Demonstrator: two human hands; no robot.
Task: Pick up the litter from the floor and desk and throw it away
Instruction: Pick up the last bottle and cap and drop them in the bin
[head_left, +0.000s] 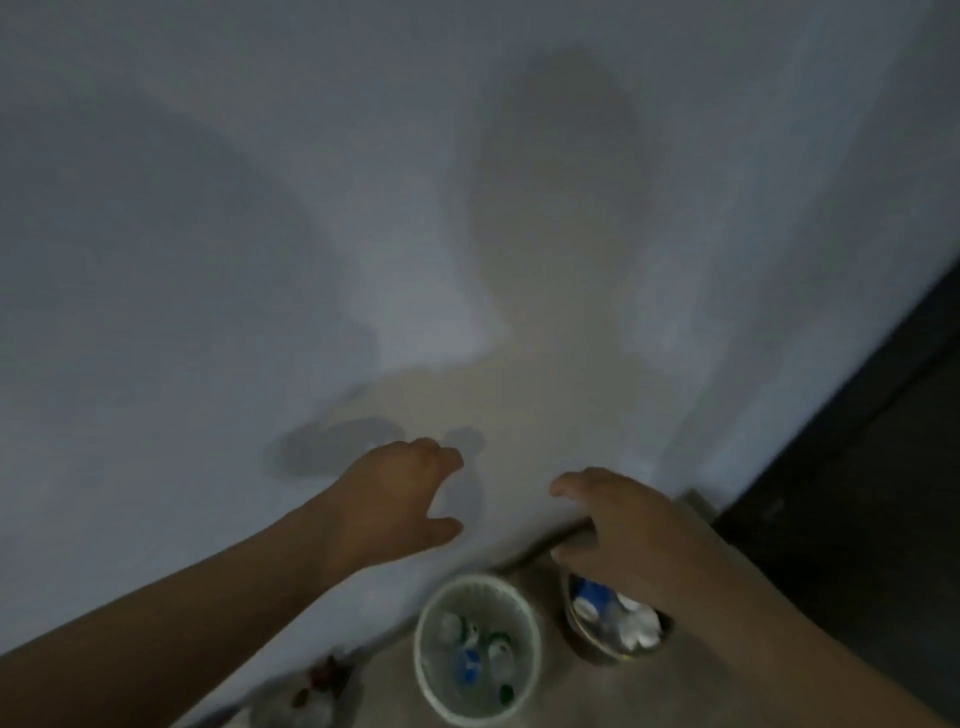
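Note:
A round white mesh waste bin (431, 608) stands on the floor at the bottom centre, holding several bottles and cans. To its right a darker bin (582, 636) holds a blue-labelled bottle and white crumpled paper. My left hand (400, 499) hovers above and left of the white bin, fingers spread and curled, nothing in it. My right hand (613, 514) hangs over the darker bin, fingers apart and empty. The picture is blurred.
A pale wall (363, 208) fills most of the view, with shadows of my arms on it. A dark surface (857, 493) runs along the right side. Some dark brownish debris (324, 675) lies on the floor at the bottom left, next to the wall.

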